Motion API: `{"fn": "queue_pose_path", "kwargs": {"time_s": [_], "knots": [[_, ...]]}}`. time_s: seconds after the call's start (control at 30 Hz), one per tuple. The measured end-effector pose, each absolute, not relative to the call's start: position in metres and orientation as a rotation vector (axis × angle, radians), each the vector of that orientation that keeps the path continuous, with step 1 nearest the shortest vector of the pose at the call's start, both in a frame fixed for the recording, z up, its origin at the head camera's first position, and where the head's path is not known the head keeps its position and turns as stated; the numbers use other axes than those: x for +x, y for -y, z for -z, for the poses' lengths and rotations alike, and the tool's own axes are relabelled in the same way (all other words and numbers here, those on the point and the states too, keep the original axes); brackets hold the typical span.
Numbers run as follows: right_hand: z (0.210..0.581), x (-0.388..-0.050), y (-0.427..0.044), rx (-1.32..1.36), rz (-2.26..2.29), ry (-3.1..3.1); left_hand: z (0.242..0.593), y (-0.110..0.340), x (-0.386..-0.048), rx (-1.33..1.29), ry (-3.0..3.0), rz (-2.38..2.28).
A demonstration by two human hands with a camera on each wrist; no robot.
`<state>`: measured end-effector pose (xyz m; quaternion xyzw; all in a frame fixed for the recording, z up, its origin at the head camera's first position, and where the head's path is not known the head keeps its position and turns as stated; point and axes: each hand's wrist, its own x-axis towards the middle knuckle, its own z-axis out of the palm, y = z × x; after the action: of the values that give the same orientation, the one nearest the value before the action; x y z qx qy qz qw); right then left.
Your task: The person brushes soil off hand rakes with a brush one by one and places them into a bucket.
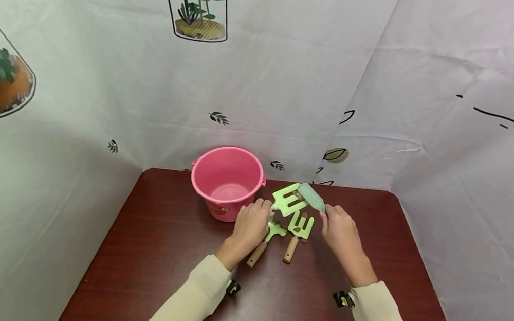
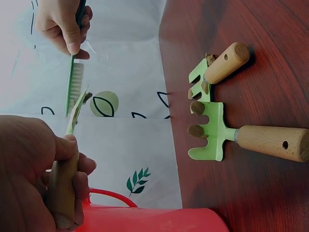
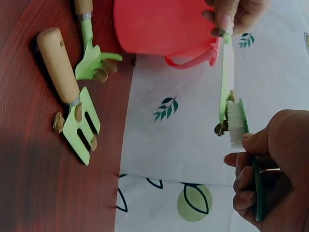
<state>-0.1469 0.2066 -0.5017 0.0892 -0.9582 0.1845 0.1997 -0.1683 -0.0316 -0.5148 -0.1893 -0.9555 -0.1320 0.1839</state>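
My left hand point(image 1: 252, 225) grips the wooden handle point(image 2: 63, 186) of a light green slotted tool point(image 1: 289, 200), held above the table beside the pink bucket point(image 1: 227, 175). Brown bits cling near the far end of its blade. In my right hand point(image 1: 342, 237) is a green brush point(image 1: 312, 197), its white bristles point(image 3: 235, 123) against the tool's blade in the right wrist view. Below, a green fork with a wooden handle point(image 1: 291, 249) and a green rake point(image 1: 275, 229) lie on the table, with brown lumps on and around them.
The dark red table point(image 1: 159, 254) meets white patterned cloth point(image 1: 292, 81) at its back and sides. The bucket stands near the back edge, left of the tools. A brown lump point(image 3: 58, 123) lies beside the fork.
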Motion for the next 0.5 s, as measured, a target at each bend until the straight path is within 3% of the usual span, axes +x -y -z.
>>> {"fn": "queue_pose_path", "kwargs": {"time_s": [0.5], "knots": [[0.500, -0.154, -0.224, 0.178, -0.583, 2.658, 0.507, 0.031, -0.166, -0.539, 2.684, 0.398]]}}
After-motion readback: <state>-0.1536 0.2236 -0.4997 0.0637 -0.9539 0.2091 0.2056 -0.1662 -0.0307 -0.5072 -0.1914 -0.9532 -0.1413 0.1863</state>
